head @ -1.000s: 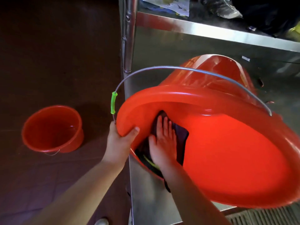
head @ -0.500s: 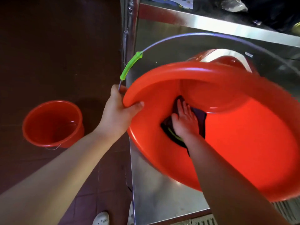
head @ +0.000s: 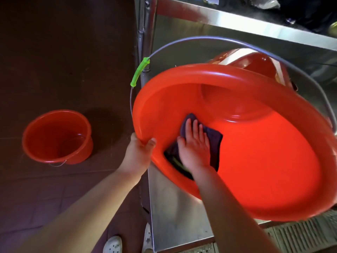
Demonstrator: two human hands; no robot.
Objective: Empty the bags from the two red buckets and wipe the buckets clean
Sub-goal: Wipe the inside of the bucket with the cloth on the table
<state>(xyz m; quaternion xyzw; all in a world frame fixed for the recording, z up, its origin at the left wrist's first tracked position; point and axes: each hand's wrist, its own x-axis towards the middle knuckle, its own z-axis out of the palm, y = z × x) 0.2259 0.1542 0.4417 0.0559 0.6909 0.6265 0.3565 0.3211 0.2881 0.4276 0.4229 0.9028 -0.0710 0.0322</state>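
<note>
A large red bucket (head: 255,161) lies tipped on a steel shelf (head: 175,216). The left hand (head: 138,154) grips its rim, thumb inside. The right hand (head: 194,147) presses a dark cloth (head: 213,141) flat against the inner wall. A second red bucket (head: 56,136) stands upright on the tiled floor (head: 54,189).

Both forearms are bare, with no sleeves, watch or rings showing. White perforated clog-style shoes (head: 112,244) cover the feet at the bottom edge.

Dim scene with a dark floor (head: 54,52); glare on the steel shelf (head: 237,17); wide-angle bending and blur at edges.
</note>
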